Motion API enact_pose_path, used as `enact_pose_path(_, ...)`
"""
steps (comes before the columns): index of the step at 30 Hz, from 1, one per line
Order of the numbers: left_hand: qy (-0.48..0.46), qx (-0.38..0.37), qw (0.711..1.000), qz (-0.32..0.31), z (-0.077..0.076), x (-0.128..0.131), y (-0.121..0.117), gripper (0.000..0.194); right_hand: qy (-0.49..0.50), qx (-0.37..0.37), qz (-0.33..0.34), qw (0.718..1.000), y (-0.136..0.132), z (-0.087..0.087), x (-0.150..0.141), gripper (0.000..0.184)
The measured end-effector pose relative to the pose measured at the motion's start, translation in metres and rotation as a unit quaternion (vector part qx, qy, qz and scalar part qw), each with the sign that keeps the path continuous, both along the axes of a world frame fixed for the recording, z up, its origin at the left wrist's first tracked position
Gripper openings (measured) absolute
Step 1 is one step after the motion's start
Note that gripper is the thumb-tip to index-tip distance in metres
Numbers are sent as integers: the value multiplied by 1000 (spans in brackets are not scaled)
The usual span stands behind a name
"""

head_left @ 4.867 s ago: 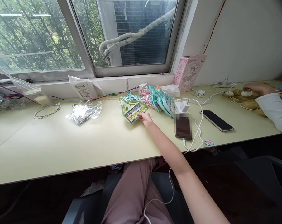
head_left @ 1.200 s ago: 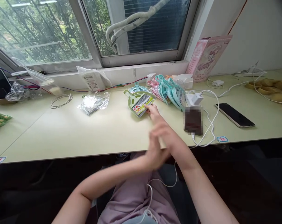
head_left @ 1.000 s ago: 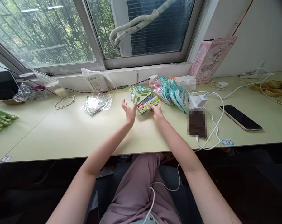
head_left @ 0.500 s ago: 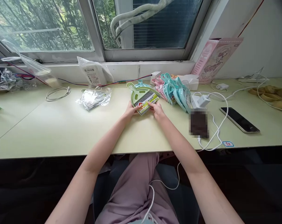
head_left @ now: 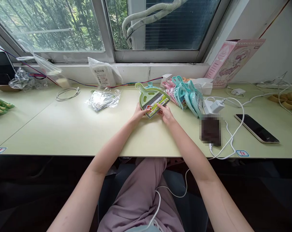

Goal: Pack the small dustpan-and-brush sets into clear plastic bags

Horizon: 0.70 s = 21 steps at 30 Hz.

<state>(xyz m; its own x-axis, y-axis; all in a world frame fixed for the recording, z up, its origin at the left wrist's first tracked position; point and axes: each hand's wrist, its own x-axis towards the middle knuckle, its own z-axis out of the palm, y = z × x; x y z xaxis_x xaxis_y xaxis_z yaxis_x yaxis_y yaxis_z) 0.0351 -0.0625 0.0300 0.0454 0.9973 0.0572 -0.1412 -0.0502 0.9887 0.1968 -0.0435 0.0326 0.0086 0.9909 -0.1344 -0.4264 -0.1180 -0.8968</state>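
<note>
A small green dustpan-and-brush set (head_left: 149,97) with a yellow label lies on the pale green table (head_left: 63,129), over a blue set. My left hand (head_left: 139,112) grips its near left corner, fingers curled on the edge. My right hand (head_left: 165,112) pinches the near right corner at the label. A leaning row of pink and teal sets (head_left: 184,95) stands just to the right.
Crumpled clear bags (head_left: 103,99) and a labelled packet (head_left: 103,74) lie left of the set, with a coiled cable (head_left: 67,93). To the right are a charger (head_left: 215,105), a blurred phone (head_left: 210,129), a black phone (head_left: 256,128) and a pink box (head_left: 233,61).
My left hand came up from my lap and took hold of the green set's left corner. My right hand stayed on the set. The other person's hands at the right are out of view.
</note>
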Motion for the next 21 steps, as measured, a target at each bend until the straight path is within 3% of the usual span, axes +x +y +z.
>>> enact_pose_path(6,0,7,1000,7,2,-2,-2,67,15,19,22,999,1,-2,0,11)
enact_pose_path(11,31,12,999,-14,1,-4,0,74,8,-21,-16,1000,2,-2,-1,20)
enact_pose_path(14,97,21,994,-42,10,-13,6,64,27,-15,-30,999,1,1,0,21)
enact_pose_path(16,186,44,982,9,17,-28,11,53,37,-5,-35,999,0,3,1,21)
enact_pose_path(18,321,83,933,141,20,-51,15,52,42,2,-37,998,0,4,2,21)
enact_pose_path(20,473,102,833,270,19,-79,18,57,44,0,-39,998,1,4,3,20)
enact_pose_path(21,530,97,788,300,16,-94,18,61,45,-3,-40,998,1,3,3,20)
